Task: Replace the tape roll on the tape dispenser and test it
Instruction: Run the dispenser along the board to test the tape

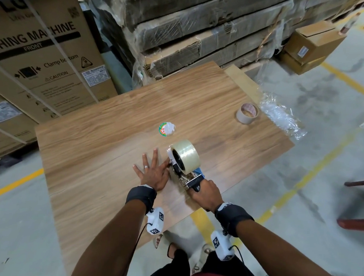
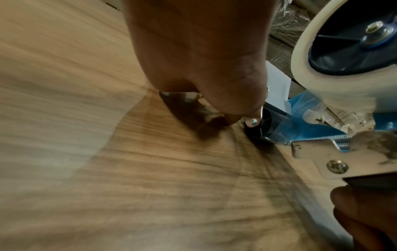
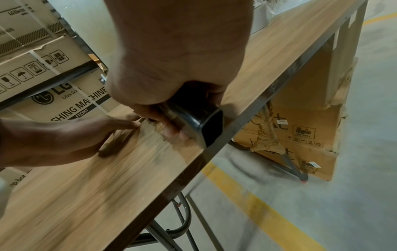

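A blue and metal tape dispenser [image 1: 187, 176] with a clear tape roll [image 1: 185, 156] on its hub rests on the wooden table [image 1: 114, 121]. My right hand [image 1: 205, 194] grips its black handle [image 3: 201, 124] near the table's front edge. My left hand [image 1: 154, 170] lies flat on the table with fingers spread, its thumb against the dispenser's front roller [image 2: 257, 125]. In the left wrist view the tape roll [image 2: 335, 81] sits on a dark blue hub [image 2: 356, 42] beside the metal plate [image 2: 343, 158]. An emptied cardboard core [image 1: 247, 113] lies at the far right.
A crumpled round label [image 1: 166, 129] lies mid-table. Crinkled clear plastic [image 1: 281, 117] hangs off the right edge. Large cartons [image 1: 44, 52] stand to the left and wrapped stacks [image 1: 203, 29] behind. The floor has yellow lines [image 1: 314, 166]. A folding frame [image 3: 178, 219] supports the table.
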`<act>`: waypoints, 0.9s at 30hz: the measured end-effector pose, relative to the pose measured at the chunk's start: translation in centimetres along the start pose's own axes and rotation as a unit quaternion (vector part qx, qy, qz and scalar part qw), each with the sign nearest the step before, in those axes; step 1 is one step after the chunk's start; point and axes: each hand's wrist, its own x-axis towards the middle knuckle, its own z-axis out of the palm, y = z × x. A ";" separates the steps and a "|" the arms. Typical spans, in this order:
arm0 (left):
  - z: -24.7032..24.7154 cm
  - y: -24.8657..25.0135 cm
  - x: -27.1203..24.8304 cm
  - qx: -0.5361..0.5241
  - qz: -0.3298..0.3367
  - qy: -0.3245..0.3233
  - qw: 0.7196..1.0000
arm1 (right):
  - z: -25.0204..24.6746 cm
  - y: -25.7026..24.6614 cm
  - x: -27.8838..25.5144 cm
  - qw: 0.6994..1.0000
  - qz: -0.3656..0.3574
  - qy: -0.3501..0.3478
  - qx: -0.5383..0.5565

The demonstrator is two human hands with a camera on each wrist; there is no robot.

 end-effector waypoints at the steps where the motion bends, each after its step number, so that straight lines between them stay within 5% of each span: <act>1: -0.2 0.1 -0.1 0.001 -0.003 -0.005 1.000 | 0.0 0.0 0.1 1.000 -0.001 0.000 0.000; 27: 1.1 2.2 -2.5 0.007 -0.014 -0.012 1.000 | -0.9 3.3 -4.9 0.999 -0.011 -0.029 0.029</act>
